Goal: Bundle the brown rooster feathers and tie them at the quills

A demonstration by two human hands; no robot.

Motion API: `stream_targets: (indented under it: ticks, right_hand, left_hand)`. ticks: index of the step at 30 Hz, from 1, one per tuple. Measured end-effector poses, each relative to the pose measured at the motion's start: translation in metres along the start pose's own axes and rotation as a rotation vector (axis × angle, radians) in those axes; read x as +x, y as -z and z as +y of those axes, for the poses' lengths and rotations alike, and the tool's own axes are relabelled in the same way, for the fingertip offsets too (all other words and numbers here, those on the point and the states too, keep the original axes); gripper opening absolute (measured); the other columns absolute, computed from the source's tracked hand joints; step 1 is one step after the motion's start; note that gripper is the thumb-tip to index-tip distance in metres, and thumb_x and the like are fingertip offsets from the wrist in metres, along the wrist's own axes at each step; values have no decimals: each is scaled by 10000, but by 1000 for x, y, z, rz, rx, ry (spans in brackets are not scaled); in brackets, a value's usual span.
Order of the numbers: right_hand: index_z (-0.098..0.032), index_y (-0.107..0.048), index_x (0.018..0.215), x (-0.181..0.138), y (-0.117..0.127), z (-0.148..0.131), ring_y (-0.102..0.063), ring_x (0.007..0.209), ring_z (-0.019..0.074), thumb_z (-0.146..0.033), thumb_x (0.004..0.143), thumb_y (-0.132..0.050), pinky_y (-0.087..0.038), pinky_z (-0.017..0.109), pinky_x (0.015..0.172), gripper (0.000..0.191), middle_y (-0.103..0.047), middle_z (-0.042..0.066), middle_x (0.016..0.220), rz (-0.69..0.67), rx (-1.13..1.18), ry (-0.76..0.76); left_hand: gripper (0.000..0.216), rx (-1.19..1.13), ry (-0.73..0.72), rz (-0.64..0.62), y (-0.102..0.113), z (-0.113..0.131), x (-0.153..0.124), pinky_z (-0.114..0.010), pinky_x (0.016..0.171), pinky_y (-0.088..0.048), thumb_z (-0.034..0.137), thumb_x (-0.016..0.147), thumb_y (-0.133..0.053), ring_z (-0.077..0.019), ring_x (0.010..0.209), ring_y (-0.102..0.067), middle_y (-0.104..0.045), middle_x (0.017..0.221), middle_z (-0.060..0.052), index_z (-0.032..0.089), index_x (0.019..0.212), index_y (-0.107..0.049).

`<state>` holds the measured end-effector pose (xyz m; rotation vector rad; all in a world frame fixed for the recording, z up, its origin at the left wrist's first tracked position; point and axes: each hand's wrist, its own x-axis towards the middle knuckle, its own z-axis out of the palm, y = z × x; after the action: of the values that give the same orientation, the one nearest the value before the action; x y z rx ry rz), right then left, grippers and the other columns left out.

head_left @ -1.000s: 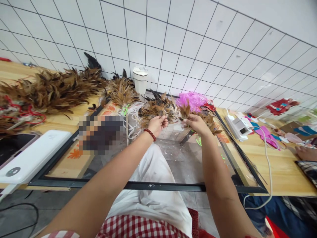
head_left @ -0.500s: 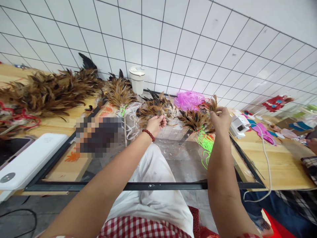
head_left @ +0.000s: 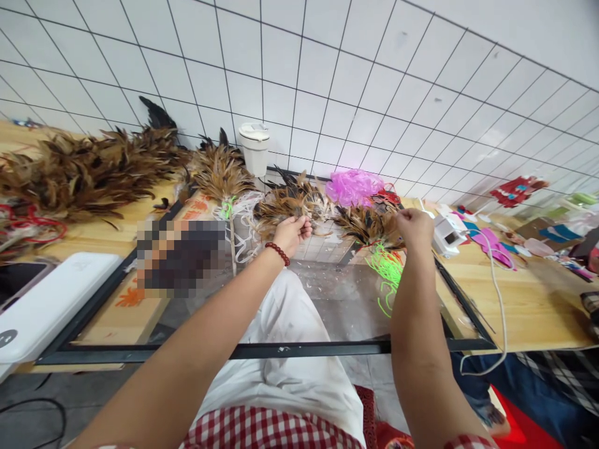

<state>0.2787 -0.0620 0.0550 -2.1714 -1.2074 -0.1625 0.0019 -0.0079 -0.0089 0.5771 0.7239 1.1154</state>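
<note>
As your left hand [head_left: 292,236] presses its fingertips together at the near edge of the loose brown feathers [head_left: 299,202], anything between them too small to make out, the feather bundle [head_left: 365,224] lies right of that grip, green cords [head_left: 386,265] nearer you. Beside the bundle, your right hand [head_left: 415,229] curls closed, its contents hidden; pinching lightly near a feather's base should best spare the soft edges.

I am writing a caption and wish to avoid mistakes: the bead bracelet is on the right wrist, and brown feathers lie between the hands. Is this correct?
Not quite: the bead bracelet is on the wrist of the left hand, not the right hand, as the head view shows. Brown feathers do lie between the hands.
</note>
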Motion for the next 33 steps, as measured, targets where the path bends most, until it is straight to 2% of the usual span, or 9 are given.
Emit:
stream_targets:
  ticks: [1, 3, 6, 8, 11, 16, 22, 28, 33]
  right_hand:
    - [-204, -702, 944, -5, -4, -10, -623, 797, 217, -362, 797, -507, -479, 389, 789, 291, -709, 70, 830, 18, 17, 42]
    - [-185, -692, 999, -18, -20, -34, -620, 827, 202, -380, 850, -470, -473, 368, 809, 331, -708, 88, 896, -88, 86, 235]
    - [-249, -723, 923, -43, -56, -64, -616, 868, 169, -267, 777, -606, -456, 281, 837, 188, -705, 35, 931, -273, 127, 458]
    - [-240, -723, 938, -55, -76, -74, -601, 902, 198, -222, 770, -610, -444, 301, 834, 203, -677, 65, 960, -384, 70, 610]
    - [-200, -718, 839, -60, -89, -72, -582, 875, 206, -211, 782, -586, -429, 303, 804, 144, -637, 90, 922, -490, -32, 694]
    - [-172, -608, 761, -48, -72, -62, -559, 768, 171, -168, 797, -482, -414, 267, 734, 132, -633, 59, 796, -495, 155, 688]
    - [-198, -507, 753, -52, -49, -68, -564, 640, 131, -201, 810, -450, -412, 241, 652, 81, -651, 12, 706, -776, 340, 647]
    - [-210, -483, 744, -48, -57, -64, -553, 600, 116, -262, 799, -492, -423, 238, 623, 75, -622, -13, 663, -685, 498, 514]
    - [-201, -499, 732, -48, -77, -63, -507, 531, 90, -434, 741, -594, -406, 216, 538, 252, -597, -24, 628, -655, 768, 242]
  left_hand:
    - [126, 2, -5, 0, 0, 0, 0, -188, 544, -467, 88, 857, -534, -65, 540, -562, -585, 610, -13, 95, 745, -592]
    - [121, 3, -13, 3, 1, -1, 1, -185, 546, -465, 92, 853, -543, -62, 541, -560, -585, 609, -12, 98, 743, -594]
    - [121, -1, -18, 7, 1, -1, 1, -184, 542, -456, 95, 851, -549, -60, 537, -554, -583, 606, -13, 98, 738, -593]
    - [107, -4, -18, 7, 1, -1, 1, -187, 543, -453, 99, 845, -562, -62, 533, -554, -582, 607, -14, 94, 743, -595]
    - [92, -7, -16, 2, 0, -1, 0, -191, 544, -451, 95, 839, -571, -65, 531, -555, -582, 607, -14, 90, 751, -598]
    - [131, -2, -20, 10, -1, -1, -2, -224, 616, -487, 89, 857, -533, -83, 569, -590, -617, 632, -34, 92, 741, -593]
    - [69, 155, -112, 35, -5, -8, -2, -271, 750, -501, 90, 788, -613, -118, 735, -643, -696, 792, -78, 96, 726, -643]
    - [96, 412, -97, -96, -7, -7, -5, -207, 526, -456, 105, 754, -645, -102, 571, -581, -640, 633, -34, 97, 658, -645]
    - [118, 304, -42, -80, -9, -5, -8, -210, 511, -481, 120, 769, -663, -98, 519, -590, -617, 582, -40, 88, 670, -607]
